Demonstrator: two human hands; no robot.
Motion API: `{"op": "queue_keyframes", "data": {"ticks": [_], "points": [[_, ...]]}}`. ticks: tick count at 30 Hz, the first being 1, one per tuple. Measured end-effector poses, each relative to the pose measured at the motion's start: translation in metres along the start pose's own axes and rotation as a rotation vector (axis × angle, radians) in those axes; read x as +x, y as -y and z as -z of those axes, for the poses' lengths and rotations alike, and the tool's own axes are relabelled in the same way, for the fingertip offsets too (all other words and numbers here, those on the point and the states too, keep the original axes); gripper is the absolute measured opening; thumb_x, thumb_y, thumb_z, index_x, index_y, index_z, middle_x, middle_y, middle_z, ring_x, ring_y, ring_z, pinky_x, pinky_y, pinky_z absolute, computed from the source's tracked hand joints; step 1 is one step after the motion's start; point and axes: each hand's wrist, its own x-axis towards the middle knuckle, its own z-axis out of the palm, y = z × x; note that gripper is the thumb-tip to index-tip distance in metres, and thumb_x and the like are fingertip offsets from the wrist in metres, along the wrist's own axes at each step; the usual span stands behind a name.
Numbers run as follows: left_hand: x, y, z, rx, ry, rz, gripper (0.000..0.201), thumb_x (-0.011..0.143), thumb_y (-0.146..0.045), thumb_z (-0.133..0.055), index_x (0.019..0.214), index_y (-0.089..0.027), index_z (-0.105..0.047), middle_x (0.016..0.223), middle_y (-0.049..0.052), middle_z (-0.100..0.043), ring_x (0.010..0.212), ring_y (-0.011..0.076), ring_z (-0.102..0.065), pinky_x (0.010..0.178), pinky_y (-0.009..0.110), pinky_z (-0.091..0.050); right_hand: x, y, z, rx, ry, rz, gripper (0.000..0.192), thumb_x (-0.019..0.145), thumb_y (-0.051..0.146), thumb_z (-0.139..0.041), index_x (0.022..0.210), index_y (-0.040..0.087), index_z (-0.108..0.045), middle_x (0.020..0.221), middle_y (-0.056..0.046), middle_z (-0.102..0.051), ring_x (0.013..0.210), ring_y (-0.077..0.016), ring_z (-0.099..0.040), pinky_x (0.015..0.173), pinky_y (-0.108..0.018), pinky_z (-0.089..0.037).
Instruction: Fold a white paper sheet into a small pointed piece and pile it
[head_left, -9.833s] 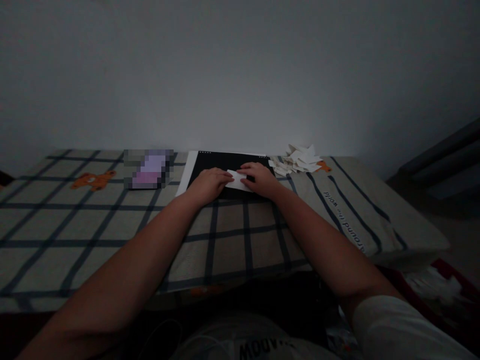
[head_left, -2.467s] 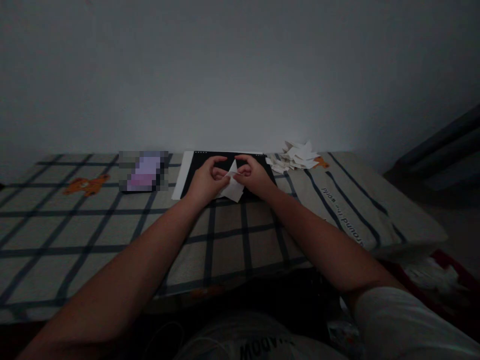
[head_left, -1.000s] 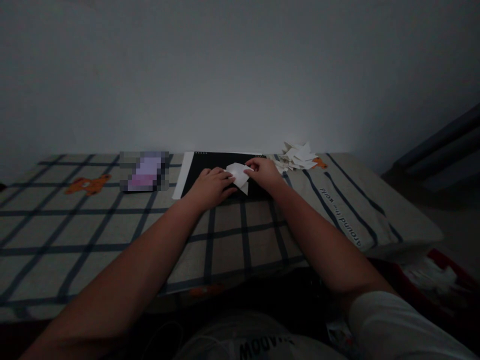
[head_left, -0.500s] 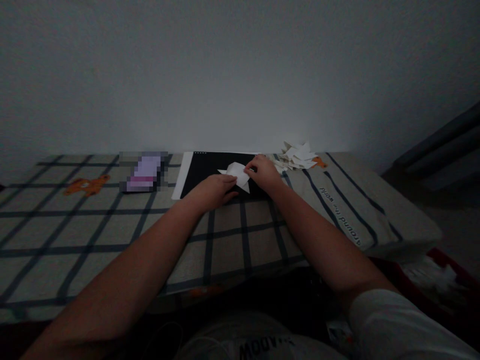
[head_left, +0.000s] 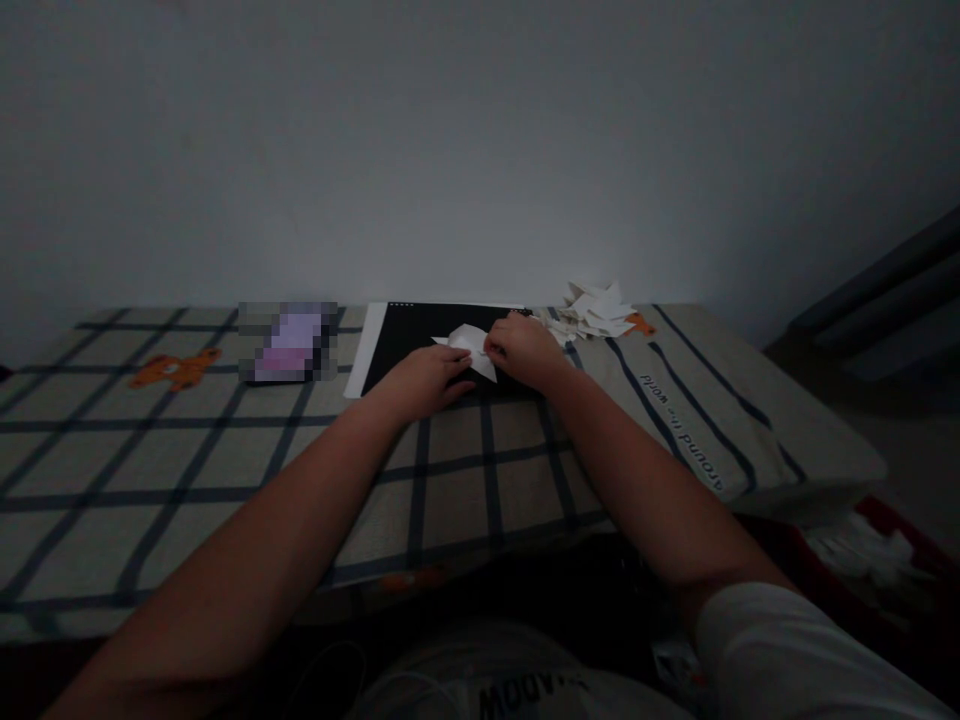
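A folded white paper point(head_left: 466, 338) with pointed corners lies on a black sheet or board point(head_left: 405, 345) with a white border. My left hand point(head_left: 429, 383) rests at its left and near side, holding it down with the fingertips, the thumb lower and apart. At the paper's right side my right hand point(head_left: 527, 350) has its fingers closed in a pinch at the paper, near its middle. Those fingertips partly hide the crease, so its exact shape is unclear.
To the right is a pile of folded white paper pieces point(head_left: 598, 310). On the left lies a blurred-out phone-like object point(head_left: 289, 345). A checked cloth point(head_left: 360, 465) covers the table, which meets a plain wall point(head_left: 465, 160). Below right, a red container point(head_left: 892, 515) holds white material.
My right hand's fingertips have moved slightly left and down, from the paper's right edge toward its middle. The left hand has hardly moved.
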Motion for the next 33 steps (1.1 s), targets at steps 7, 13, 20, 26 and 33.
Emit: {"op": "queue_keyframes", "data": {"ticks": [7, 13, 20, 26, 33], "points": [[-0.003, -0.004, 0.004, 0.079, 0.044, -0.012, 0.050, 0.099, -0.046, -0.051, 0.141, -0.021, -0.061, 0.149, 0.011, -0.057, 0.135, 0.0289, -0.055, 0.112, 0.042, -0.041, -0.001, -0.004, -0.007, 0.003, 0.022, -0.075, 0.023, 0.094, 0.018, -0.056, 0.105, 0.016, -0.076, 0.106, -0.013, -0.073, 0.099, -0.0262, -0.057, 0.082, -0.037, -0.039], [-0.005, -0.014, 0.009, 0.118, 0.135, 0.043, 0.062, 0.095, -0.058, -0.056, 0.146, -0.023, -0.057, 0.159, 0.017, -0.043, 0.139, 0.0370, -0.049, 0.111, 0.051, -0.040, 0.000, -0.004, -0.010, -0.001, 0.044, -0.079, 0.027, 0.098, 0.020, -0.052, 0.105, 0.015, -0.078, 0.108, -0.014, -0.072, 0.100, -0.0269, -0.057, 0.080, -0.037, -0.039], [-0.006, -0.013, 0.004, 0.097, 0.157, 0.094, 0.064, 0.094, -0.063, -0.054, 0.149, -0.030, -0.052, 0.162, 0.014, -0.039, 0.142, 0.0378, -0.045, 0.110, 0.052, -0.035, -0.002, 0.003, 0.004, -0.012, 0.047, -0.005, 0.023, 0.096, 0.018, -0.054, 0.097, 0.013, -0.076, 0.107, -0.014, -0.071, 0.100, -0.0264, -0.055, 0.082, -0.038, -0.036], [-0.006, -0.011, 0.003, 0.065, 0.174, 0.109, 0.063, 0.095, -0.061, -0.054, 0.150, -0.030, -0.052, 0.163, 0.013, -0.037, 0.141, 0.0400, -0.044, 0.109, 0.054, -0.035, -0.004, 0.003, 0.008, -0.011, 0.060, 0.053, 0.022, 0.094, 0.016, -0.055, 0.095, 0.012, -0.077, 0.105, -0.014, -0.072, 0.101, -0.0273, -0.055, 0.082, -0.038, -0.037], [-0.006, -0.013, 0.007, 0.075, 0.209, 0.113, 0.061, 0.096, -0.061, -0.052, 0.147, -0.028, -0.055, 0.164, 0.014, -0.036, 0.142, 0.0406, -0.043, 0.109, 0.056, -0.034, -0.007, -0.003, 0.004, 0.086, 0.081, 0.093, 0.020, 0.089, 0.012, -0.061, 0.094, 0.016, -0.080, 0.097, -0.011, -0.075, 0.099, -0.0259, -0.056, 0.085, -0.037, -0.039]]}}
